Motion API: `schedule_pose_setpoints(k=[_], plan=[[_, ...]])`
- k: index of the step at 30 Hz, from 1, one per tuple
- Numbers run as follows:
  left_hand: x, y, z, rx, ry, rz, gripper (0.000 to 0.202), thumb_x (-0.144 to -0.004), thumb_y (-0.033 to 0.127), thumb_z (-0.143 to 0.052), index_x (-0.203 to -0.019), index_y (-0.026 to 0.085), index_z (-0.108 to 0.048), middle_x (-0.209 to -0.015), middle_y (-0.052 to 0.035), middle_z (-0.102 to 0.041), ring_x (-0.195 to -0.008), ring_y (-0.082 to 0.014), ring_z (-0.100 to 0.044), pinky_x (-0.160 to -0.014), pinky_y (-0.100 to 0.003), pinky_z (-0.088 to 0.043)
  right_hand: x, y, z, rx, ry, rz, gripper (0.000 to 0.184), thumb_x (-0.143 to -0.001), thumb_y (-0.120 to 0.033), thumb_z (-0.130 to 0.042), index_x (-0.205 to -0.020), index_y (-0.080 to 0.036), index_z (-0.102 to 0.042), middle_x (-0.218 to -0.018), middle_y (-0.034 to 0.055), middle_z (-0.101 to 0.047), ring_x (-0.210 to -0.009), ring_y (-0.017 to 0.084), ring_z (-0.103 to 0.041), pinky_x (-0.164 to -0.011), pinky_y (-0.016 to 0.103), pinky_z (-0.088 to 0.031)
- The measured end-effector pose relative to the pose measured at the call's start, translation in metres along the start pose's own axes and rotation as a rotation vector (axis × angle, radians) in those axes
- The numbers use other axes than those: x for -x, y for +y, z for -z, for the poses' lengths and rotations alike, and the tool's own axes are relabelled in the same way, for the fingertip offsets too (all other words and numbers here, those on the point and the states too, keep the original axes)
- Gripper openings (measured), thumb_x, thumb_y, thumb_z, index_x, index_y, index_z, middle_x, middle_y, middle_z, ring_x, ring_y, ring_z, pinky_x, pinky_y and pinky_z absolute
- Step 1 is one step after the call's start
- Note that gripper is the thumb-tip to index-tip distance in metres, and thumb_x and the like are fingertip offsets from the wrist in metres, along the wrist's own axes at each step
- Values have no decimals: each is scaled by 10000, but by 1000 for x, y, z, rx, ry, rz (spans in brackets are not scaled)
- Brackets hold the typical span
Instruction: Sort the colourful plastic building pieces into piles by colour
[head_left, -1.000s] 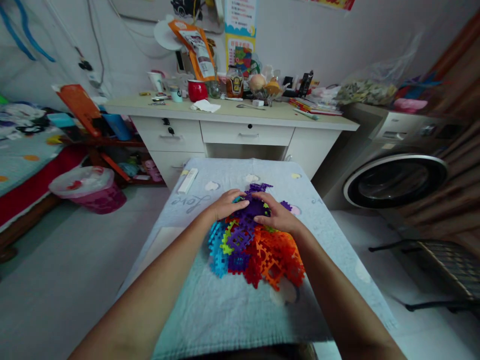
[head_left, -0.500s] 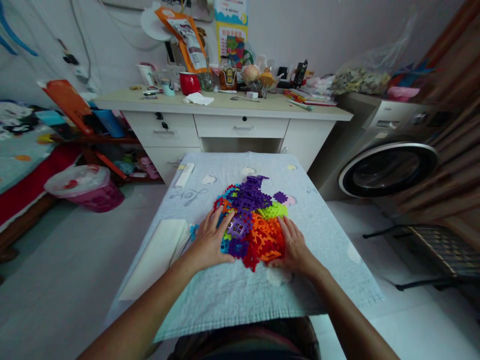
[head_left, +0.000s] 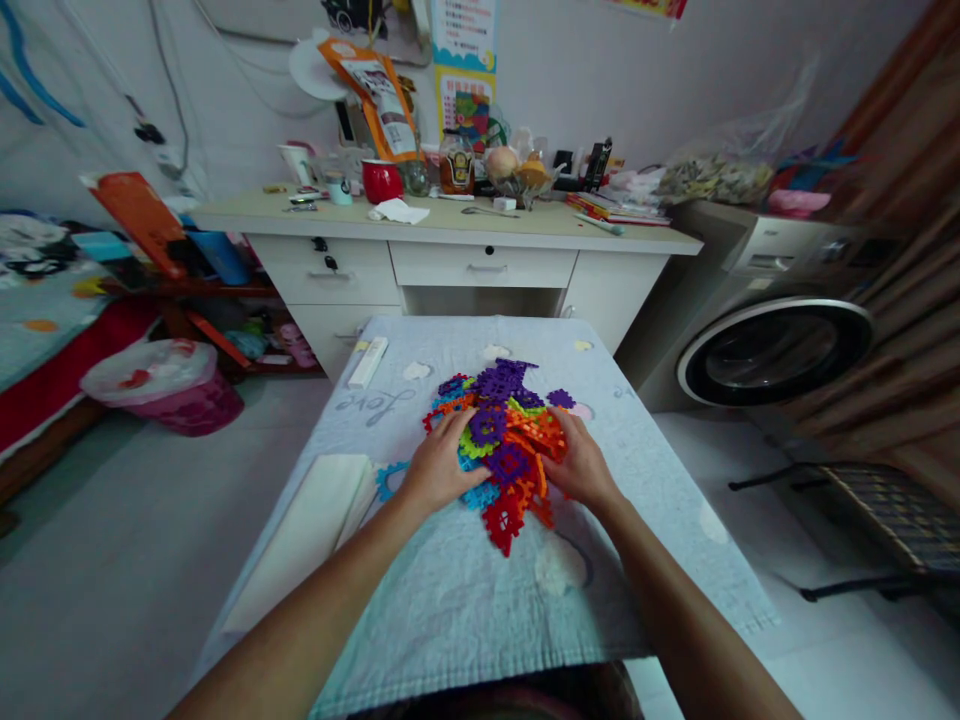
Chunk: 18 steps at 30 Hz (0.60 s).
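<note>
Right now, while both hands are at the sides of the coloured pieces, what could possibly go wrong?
The pieces in the pile overlap unevenly between the left hand and right hand, so pressing inward might make some slide off.

The blue piece outside the left hand and the separate purple piece beyond the right hand could be overlooked.

The left forearm runs close to the flat white item and might nudge it.
</note>
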<state>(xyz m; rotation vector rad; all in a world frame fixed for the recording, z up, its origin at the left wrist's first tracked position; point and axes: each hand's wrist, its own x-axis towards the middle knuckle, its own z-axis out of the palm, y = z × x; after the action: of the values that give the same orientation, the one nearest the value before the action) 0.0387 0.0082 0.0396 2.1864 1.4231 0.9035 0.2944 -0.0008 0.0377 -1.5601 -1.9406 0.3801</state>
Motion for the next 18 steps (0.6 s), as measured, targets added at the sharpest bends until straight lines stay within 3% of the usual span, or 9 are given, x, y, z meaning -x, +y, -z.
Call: schedule_pose_setpoints(k=[5,13,18], plan=[[-19,11,-5,-11,44,20,698,-746,321,-672,-1385,209,-416,-1397,-113,-496,-1324,-267,-451,-1135,-444,-361,-38,-5,2,-35,74,-4,609,-756,-326,-670,-1328,-195,-507,-1286,127,-580,-1198,292,-537,-1053,465,-400],[1,10,2,-35,-174,-73,657,-713,412,-724,-1333,305,-536,-1445,-87,-458,-1344,-316,-419,-1138,-507,-337,-102,-15,0,-43,25,-74,539,-752,-366,-691,-1256,-224,-564,-1167,86,-654,-1070,271,-603,-980,436,-442],[-6,1,23,16,-51,-38,384,-844,488,-575,-1165,289,-644,-1333,-73,-526,-1283,-273,-473,-1117,-465,-365,-135,-21,-13,-116,22,10,545,-788,-400,-673,-1293,-238,-547,-1223,90,-629,-1135,267,-568,-1028,432,-410]])
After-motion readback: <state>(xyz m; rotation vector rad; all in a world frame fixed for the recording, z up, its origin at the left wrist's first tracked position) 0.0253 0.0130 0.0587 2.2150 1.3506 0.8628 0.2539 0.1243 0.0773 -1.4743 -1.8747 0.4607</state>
